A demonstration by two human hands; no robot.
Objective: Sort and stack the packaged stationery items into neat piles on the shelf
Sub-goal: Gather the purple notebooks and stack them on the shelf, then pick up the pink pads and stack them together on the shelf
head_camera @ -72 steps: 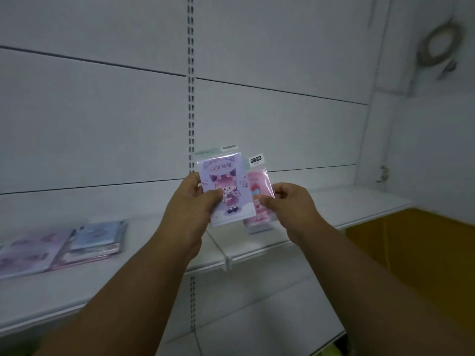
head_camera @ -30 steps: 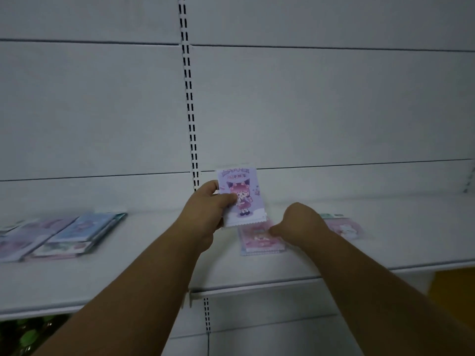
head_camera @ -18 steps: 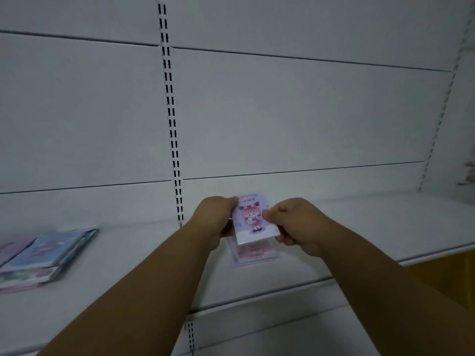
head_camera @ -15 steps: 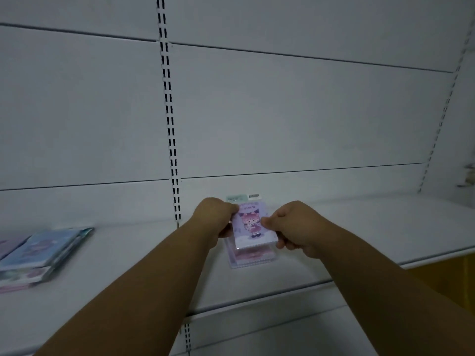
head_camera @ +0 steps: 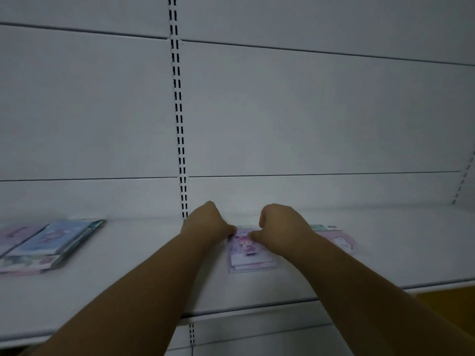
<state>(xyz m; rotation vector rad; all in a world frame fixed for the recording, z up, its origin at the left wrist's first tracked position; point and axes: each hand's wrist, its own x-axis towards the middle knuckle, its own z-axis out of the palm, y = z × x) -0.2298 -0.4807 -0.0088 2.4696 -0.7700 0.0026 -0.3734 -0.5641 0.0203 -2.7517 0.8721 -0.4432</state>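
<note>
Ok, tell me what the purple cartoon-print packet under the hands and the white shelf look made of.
Purple cartoon-print packet: probably printed card in a clear plastic sleeve, judging by its pale overhanging edge. White shelf: seemingly painted metal, smooth and matte with a thin rolled front lip.

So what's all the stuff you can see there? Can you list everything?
shelf: one, white, running across the lower part of the view.
back panels: white, behind the shelf, with a slotted strip running up them.
purple packet pile: one small pile, purple on top, middle of the shelf, under both hands.
pink packet: one, pink, flat on the shelf just right of the pile.
blue and purple packets: a few piles, count unclear, far left of the shelf.
left hand: grip closed at the pile's top left corner.
right hand: grip closed at the pile's top right.
</note>
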